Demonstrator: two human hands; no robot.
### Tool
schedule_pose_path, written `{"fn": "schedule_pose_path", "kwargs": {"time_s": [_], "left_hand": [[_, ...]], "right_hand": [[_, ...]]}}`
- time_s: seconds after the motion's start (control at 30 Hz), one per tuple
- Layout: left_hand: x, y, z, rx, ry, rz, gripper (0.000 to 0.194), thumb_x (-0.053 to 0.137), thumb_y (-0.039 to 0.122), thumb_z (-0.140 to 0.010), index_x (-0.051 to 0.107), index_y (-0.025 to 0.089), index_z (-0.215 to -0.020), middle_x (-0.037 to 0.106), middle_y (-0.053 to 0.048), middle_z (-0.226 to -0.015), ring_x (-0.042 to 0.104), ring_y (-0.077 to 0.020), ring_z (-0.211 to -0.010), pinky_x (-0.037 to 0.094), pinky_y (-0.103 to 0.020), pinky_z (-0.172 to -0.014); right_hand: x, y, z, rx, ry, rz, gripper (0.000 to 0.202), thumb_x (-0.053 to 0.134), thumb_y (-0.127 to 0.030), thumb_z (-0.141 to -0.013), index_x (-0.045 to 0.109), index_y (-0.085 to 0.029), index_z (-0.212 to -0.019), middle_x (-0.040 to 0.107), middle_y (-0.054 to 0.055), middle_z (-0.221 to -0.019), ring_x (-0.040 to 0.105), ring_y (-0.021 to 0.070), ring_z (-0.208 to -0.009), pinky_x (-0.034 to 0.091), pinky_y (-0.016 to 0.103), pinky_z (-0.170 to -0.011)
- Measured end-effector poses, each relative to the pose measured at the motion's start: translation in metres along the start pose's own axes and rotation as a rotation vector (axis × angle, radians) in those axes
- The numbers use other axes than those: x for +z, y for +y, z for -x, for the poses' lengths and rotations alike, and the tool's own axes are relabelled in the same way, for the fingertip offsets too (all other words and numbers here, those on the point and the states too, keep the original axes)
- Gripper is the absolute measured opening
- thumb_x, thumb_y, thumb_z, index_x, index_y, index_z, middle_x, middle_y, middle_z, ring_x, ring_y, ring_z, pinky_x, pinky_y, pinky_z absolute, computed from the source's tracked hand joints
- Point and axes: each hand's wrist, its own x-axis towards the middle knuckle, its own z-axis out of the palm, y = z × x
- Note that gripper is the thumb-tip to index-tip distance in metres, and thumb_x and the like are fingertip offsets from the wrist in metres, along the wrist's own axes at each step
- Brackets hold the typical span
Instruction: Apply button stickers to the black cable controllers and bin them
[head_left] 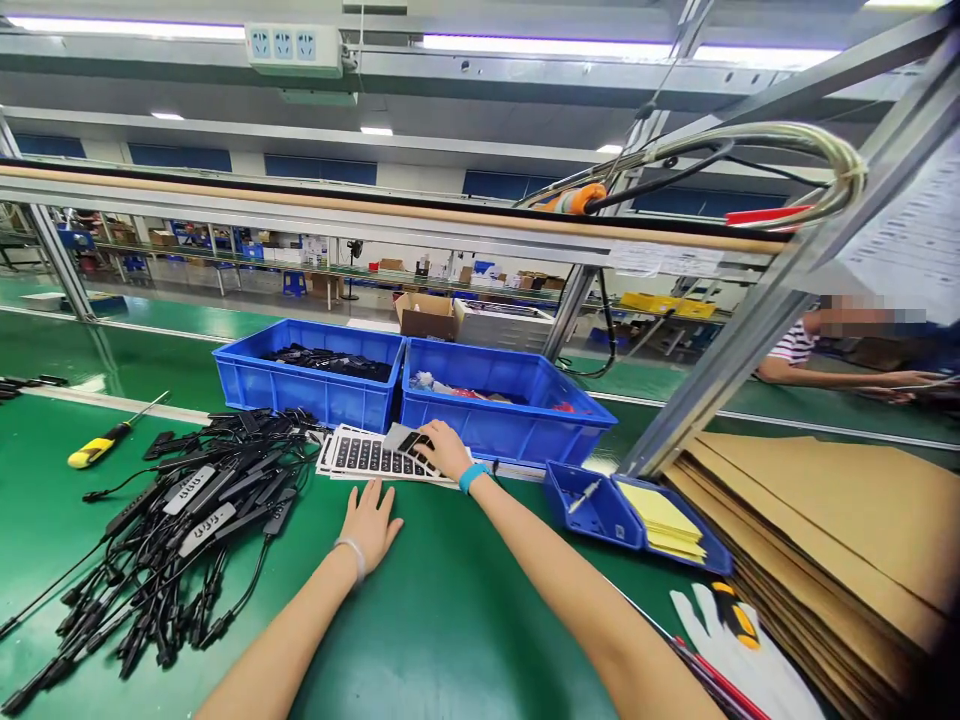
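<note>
My left hand (370, 524) lies flat on the green table with its fingers spread, just in front of some white sheets with rows of black labels (360, 452). At the right part of those sheets, my right hand (444, 450) has its fingers closed on the edge of a grey sheet (400, 438), which lies over the labels. Left of my hands is a heap of black cable devices (225, 510); two of them, on top, carry light grey labels. Two blue bins (330, 400) stand behind the sheets.
A yellow screwdriver (99, 447) lies far left. To the right are small blue trays (592, 508) with yellow paper (664, 515), a white glove (750, 650) and stacked cardboard (847, 520). A metal post (742, 330) rises there. Another person's arm (832, 376) shows beyond.
</note>
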Motion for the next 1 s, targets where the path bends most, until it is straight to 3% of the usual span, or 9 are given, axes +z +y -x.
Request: {"fn": "schedule_pose_path", "kwargs": {"time_s": [0.1, 0.23, 0.4, 0.57, 0.67, 0.8, 0.9, 1.0], "left_hand": [[0.000, -0.002, 0.001, 0.000, 0.018, 0.082, 0.048, 0.048, 0.030, -0.089, 0.047, 0.012, -0.134, 0.036, -0.021, -0.146, 0.028, -0.0335, -0.138, 0.017, -0.057, -0.112], [-0.008, -0.003, 0.005, -0.002, 0.059, 0.271, 0.047, 0.052, 0.027, -0.084, 0.051, 0.012, -0.129, 0.041, -0.021, -0.143, 0.031, -0.0355, -0.135, 0.018, -0.058, -0.111], [-0.019, 0.015, 0.003, 0.014, 0.076, 0.673, 0.045, 0.047, 0.040, -0.087, 0.051, 0.017, -0.125, 0.056, -0.016, -0.125, 0.054, -0.0286, -0.113, 0.039, -0.047, -0.102], [-0.002, 0.042, -0.009, -0.122, -0.016, 1.133, 0.038, 0.050, 0.040, -0.087, 0.051, 0.016, -0.117, 0.067, -0.008, -0.089, 0.066, -0.0200, -0.081, 0.055, -0.034, -0.075], [0.012, 0.047, -0.011, -0.285, -0.001, 1.328, 0.036, 0.054, 0.031, -0.086, 0.051, 0.011, -0.117, 0.065, -0.012, -0.093, 0.067, -0.0197, -0.083, 0.056, -0.033, -0.075], [0.019, 0.044, -0.006, -0.462, 0.143, 1.526, 0.052, 0.055, 0.020, -0.086, 0.035, 0.010, -0.133, 0.048, -0.023, -0.129, 0.060, -0.0209, -0.109, 0.051, -0.033, -0.092], [0.018, 0.041, -0.006, -0.491, 0.215, 1.661, 0.063, 0.055, 0.018, -0.086, 0.025, 0.014, -0.141, 0.032, -0.022, -0.146, 0.049, -0.0233, -0.124, 0.048, -0.033, -0.098], [0.017, 0.037, -0.013, -0.460, 0.219, 1.772, 0.066, 0.053, 0.016, -0.083, 0.025, 0.018, -0.143, 0.022, -0.018, -0.153, 0.042, -0.0251, -0.131, 0.048, -0.034, -0.099]], "right_hand": [[-0.009, 0.006, 0.007, 0.118, 0.120, -0.160, 0.013, 0.052, -0.026, -0.086, 0.062, -0.018, -0.088, 0.065, 0.008, -0.089, 0.059, 0.0237, -0.088, 0.044, 0.038, -0.083], [-0.018, 0.006, 0.028, 0.260, 0.229, -0.408, 0.026, 0.054, -0.041, -0.083, 0.061, -0.017, -0.090, 0.068, 0.006, -0.082, 0.064, 0.0229, -0.078, 0.049, 0.036, -0.074], [-0.011, -0.012, 0.075, 0.316, 0.191, -0.671, 0.051, 0.050, -0.060, -0.080, 0.064, -0.012, -0.092, 0.070, 0.009, -0.075, 0.066, 0.0230, -0.069, 0.054, 0.036, -0.066], [-0.005, -0.023, 0.102, 0.332, 0.111, -0.700, 0.057, 0.045, -0.063, -0.082, 0.065, -0.012, -0.098, 0.070, 0.010, -0.081, 0.066, 0.0230, -0.071, 0.054, 0.036, -0.066], [-0.015, -0.016, 0.088, 0.294, 0.026, -0.571, 0.045, 0.050, -0.054, -0.084, 0.066, -0.013, -0.095, 0.070, 0.010, -0.089, 0.065, 0.0240, -0.080, 0.052, 0.036, -0.073], [-0.031, -0.002, 0.037, 0.168, -0.205, -0.342, 0.020, 0.063, -0.034, -0.081, 0.067, -0.015, -0.080, 0.069, 0.006, -0.082, 0.063, 0.0219, -0.081, 0.049, 0.037, -0.079], [-0.032, -0.005, -0.003, 0.068, -0.353, -0.185, 0.018, 0.064, -0.031, -0.084, 0.065, -0.013, -0.088, 0.067, 0.004, -0.088, 0.063, 0.0191, -0.085, 0.048, 0.039, -0.083], [-0.019, -0.017, -0.026, -0.004, -0.395, -0.032, 0.030, 0.065, -0.031, -0.084, 0.061, -0.013, -0.108, 0.063, 0.009, -0.110, 0.058, 0.0236, -0.104, 0.043, 0.045, -0.093]]}}
